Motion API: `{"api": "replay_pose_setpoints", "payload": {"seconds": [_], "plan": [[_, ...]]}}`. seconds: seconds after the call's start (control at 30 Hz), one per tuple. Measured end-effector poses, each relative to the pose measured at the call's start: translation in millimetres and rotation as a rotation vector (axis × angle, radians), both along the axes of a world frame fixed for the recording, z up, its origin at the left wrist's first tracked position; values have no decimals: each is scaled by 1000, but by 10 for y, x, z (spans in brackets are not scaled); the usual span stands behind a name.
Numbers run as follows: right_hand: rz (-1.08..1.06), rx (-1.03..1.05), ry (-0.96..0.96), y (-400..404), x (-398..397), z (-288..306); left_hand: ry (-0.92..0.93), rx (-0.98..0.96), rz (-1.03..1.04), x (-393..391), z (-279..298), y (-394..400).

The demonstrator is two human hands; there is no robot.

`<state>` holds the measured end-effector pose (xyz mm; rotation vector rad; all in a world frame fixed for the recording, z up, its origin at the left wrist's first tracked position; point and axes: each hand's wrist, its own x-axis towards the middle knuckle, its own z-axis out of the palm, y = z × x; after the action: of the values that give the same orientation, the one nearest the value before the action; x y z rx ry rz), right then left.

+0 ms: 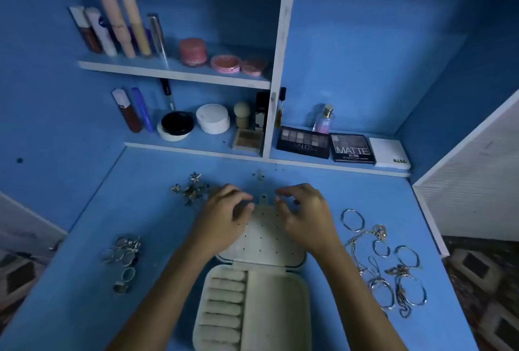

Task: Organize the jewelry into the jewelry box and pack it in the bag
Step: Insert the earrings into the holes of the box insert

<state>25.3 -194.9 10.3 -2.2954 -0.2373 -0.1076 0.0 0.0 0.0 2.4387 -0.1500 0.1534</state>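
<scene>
While both of your hands work at the far edge of the open jewelry box [252,280], everything the next move depends on lies out to either side of them, so read the surface [146,171] from left to right. Furthest left, near your left forearm, sits the cluster of rings [125,255], well apart from your fingers. Further back and just beside your left hand [222,216] lies the little heap of earrings [191,189], the nearest loose jewelry to either hand. That left hand has its fingers curled over the perforated lid panel [261,238]; whether they pinch something small I cannot tell. The box itself runs lengthwise from you toward the shelf, lid panel far, ring rolls [226,303] and a plain padded compartment [276,314] near; it looks cream, soft and still bare of jewelry. Your right hand [304,216] mirrors the left, fingers bent at the lid's tab [263,199], and again I cannot tell if they hold anything. Right of it, bangles and chains [393,272] are strewn in a loose line, nearer your right hand. By my judgement earrings come first, from the left. No bag is visible.
</scene>
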Motion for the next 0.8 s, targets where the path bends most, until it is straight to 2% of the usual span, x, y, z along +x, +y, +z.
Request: {"api": "replay_pose_setpoints", "payload": {"seconds": [0.2,0.47,0.8], "plan": [[-48,-61,-39,74,-13,-99,-27,-19,58,-21,-92,-28],[-102,-42,-53,20,-80,-255,-57,-44,87,-48,-102,-42],[-115,-37,-108,37,-157,-308,-84,61,67,-94,-46,45]]}}
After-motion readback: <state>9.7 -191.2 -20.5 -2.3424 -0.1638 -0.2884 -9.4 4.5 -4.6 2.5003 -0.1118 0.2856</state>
